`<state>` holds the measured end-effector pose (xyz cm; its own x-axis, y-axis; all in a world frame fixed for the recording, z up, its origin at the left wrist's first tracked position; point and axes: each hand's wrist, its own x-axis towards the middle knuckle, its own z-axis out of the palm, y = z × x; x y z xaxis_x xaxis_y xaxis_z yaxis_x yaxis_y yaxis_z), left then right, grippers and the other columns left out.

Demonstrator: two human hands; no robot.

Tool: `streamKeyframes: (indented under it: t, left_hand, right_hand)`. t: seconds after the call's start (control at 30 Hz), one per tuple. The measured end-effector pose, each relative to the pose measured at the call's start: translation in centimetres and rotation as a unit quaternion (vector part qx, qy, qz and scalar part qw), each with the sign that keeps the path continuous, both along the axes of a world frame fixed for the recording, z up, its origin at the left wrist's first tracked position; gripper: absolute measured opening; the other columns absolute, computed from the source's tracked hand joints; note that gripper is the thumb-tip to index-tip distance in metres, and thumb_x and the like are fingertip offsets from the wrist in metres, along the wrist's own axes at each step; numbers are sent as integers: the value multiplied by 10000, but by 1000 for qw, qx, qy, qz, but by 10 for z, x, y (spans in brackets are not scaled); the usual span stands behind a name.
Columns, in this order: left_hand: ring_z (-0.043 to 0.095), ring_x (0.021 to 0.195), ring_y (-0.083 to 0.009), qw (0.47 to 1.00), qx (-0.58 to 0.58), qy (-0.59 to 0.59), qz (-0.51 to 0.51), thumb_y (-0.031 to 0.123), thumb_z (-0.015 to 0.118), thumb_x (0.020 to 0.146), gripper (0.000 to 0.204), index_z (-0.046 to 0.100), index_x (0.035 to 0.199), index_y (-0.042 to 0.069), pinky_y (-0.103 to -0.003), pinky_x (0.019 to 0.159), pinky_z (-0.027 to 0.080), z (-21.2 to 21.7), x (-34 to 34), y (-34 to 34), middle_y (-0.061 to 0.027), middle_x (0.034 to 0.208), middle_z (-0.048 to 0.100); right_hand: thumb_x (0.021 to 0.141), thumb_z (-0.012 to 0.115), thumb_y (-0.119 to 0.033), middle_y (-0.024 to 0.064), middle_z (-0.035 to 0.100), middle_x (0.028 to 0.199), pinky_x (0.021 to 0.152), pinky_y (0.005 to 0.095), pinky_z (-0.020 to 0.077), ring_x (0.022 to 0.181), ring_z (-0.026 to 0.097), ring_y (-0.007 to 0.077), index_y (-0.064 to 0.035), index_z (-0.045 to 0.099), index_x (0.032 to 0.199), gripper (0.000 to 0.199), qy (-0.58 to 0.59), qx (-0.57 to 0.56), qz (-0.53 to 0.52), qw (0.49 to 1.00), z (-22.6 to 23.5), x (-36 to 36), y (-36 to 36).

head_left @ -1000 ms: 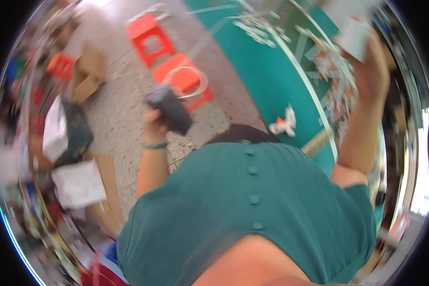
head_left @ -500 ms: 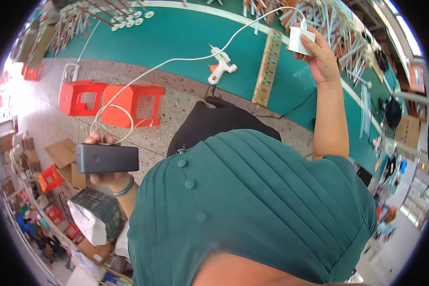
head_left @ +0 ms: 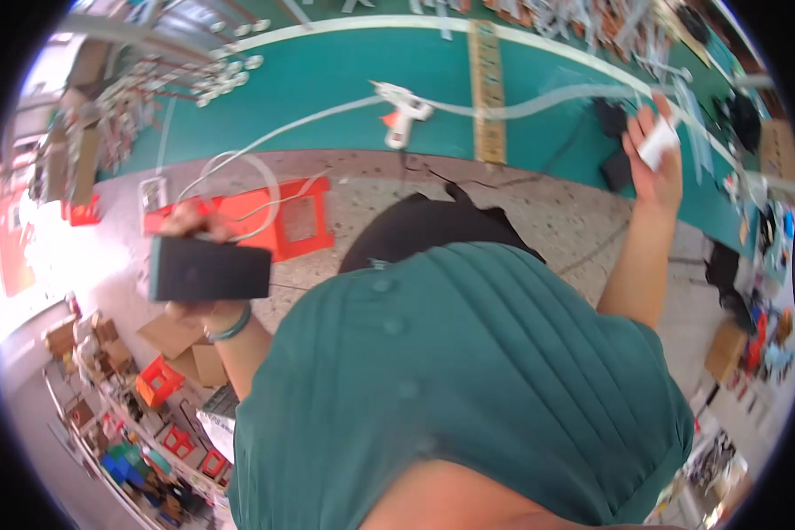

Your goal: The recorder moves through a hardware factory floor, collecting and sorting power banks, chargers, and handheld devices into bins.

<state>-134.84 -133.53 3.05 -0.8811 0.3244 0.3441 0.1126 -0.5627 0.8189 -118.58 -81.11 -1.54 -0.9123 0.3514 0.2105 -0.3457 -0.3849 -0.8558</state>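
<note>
A black box-shaped device [head_left: 212,269] is in my left hand [head_left: 190,223], its fingers wrapped round the far side and the rest of the hand hidden beneath. My right hand [head_left: 658,184], raised over the right part of the bench, grips a white wall charger [head_left: 658,144]. From the charger a white cable [head_left: 538,108], smeared by motion, stretches across to the left and loops near the device. Whether its left end is plugged into the device is hidden. Below the cable's middle lies a white hot glue gun [head_left: 401,113] with an orange trigger.
A green-topped bench [head_left: 327,79] spans the far side, carrying a long power strip [head_left: 487,97] and bundles of strips at its back. Red plastic stools [head_left: 300,221] stand on the speckled floor at left. Cardboard boxes [head_left: 172,336] are behind my left arm.
My right hand has moved right and nearer with the charger, drawing the cable longer across the bench. My left hand keeps the device at about the same place. The view has turned somewhat.
</note>
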Motion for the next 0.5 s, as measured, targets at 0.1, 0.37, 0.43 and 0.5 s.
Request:
streamKeyframes:
  t: [0.1, 0.37, 0.43, 0.5]
  left_hand:
    - [591, 857, -262, 993, 35, 32, -109, 502, 826, 582, 793, 508, 1105, -3, -350, 772, 529, 3, -13, 16, -122, 1077, 480]
    - [616, 858, -290, 956, 45, 13, -290, 480, 666, 800, 562, 533, 1007, -25, -376, 765, 533, 28, 4, 33, -149, 990, 511]
    - [623, 838, -294, 953, 64, 46, -293, 489, 660, 801, 573, 531, 1003, -31, -384, 780, 527, 26, 7, 36, -152, 980, 515]
    - [631, 769, -295, 948, 56, 103, -295, 505, 643, 806, 578, 527, 983, -33, -404, 829, 501, 7, -4, 29, -152, 964, 525]
  right_hand:
    - [678, 817, -330, 12, 432, 862, 578, 235, 384, 707, 467, 117, -19, 431, 1187, 711, -21, -95, 75, 992, 6, -13, -66]
    - [646, 767, -111, 149, 581, 1166, 910, 323, 474, 1096, 566, 200, 1, 541, 1162, 574, -29, -8, 437, 899, 56, -108, -246]
    - [657, 771, -111, 113, 596, 1116, 863, 290, 476, 1020, 586, 158, 19, 529, 1178, 589, -50, 9, 481, 875, 49, -122, -271]
    - [677, 755, -112, 100, 601, 1084, 841, 289, 476, 970, 596, 153, 17, 531, 1160, 548, -35, -64, 512, 856, 34, -134, -296]
